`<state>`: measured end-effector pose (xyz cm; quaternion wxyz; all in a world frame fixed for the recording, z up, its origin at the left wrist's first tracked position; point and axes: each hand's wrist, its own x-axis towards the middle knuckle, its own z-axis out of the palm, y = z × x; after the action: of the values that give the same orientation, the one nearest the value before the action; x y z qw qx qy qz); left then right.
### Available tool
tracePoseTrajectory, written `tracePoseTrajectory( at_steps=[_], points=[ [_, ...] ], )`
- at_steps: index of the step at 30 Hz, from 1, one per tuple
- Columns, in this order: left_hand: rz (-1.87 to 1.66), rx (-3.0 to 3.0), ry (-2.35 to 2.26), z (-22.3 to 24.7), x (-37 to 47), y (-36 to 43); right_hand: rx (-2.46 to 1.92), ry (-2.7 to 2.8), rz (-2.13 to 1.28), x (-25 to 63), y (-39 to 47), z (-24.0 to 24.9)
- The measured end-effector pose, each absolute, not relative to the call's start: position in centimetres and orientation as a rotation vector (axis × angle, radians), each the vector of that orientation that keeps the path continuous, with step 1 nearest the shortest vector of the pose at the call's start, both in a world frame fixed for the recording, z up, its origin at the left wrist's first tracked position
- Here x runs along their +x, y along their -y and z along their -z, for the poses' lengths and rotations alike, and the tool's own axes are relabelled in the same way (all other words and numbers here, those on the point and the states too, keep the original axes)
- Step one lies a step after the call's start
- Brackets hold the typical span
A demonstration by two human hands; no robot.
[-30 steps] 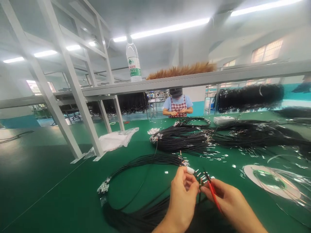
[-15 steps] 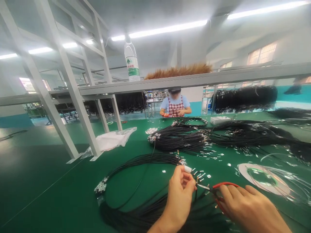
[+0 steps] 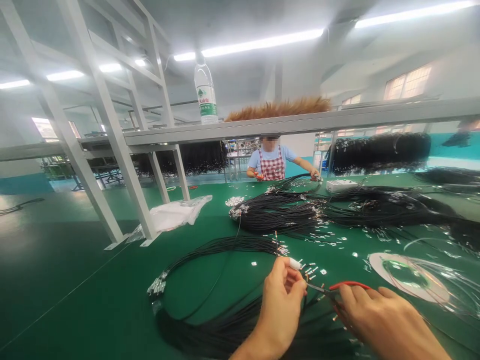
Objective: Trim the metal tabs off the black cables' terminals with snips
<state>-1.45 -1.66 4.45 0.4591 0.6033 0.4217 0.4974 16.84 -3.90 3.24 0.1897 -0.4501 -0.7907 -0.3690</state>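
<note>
My left hand point(image 3: 283, 305) is closed, pinching a thin black cable point(image 3: 276, 245) whose copper-coloured end sticks up above the fingers. One finger has a white wrap point(image 3: 295, 264) at its tip. My right hand point(image 3: 382, 315) is closed around red-handled pliers point(image 3: 348, 285), whose slim silvery jaws meet the left fingertips. Whether the jaws are on the cable is hidden by the fingers. Below the hands, a looped bundle of black cables point(image 3: 195, 332) lies on the green table point(image 3: 101, 305), with silvery connectors point(image 3: 157, 286) at its left bend.
Further back lie more black cable bundles point(image 3: 277, 212) and loose white bits point(image 3: 234, 201). To the right is a white reel point(image 3: 431, 287) with clear tubing. A plastic bag point(image 3: 180, 215) rests by the metal rack legs point(image 3: 108, 170). A person point(image 3: 273, 162) sits opposite, under a shelf holding a bottle point(image 3: 206, 100).
The plier jaws look narrower and have come closer to my left fingertips. Across the table, the person has stretched an arm out to a cable bundle. The view has shifted slightly.
</note>
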Motion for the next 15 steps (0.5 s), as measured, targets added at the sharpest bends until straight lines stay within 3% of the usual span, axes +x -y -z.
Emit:
tracePoseTrajectory(
  at_steps=[15],
  points=[
    [-1.229, 1.367, -0.912, -5.7, -1.7, 1.7, -1.33, 2.084, 0.833, 18.6, 3.4, -2.0]
  ],
)
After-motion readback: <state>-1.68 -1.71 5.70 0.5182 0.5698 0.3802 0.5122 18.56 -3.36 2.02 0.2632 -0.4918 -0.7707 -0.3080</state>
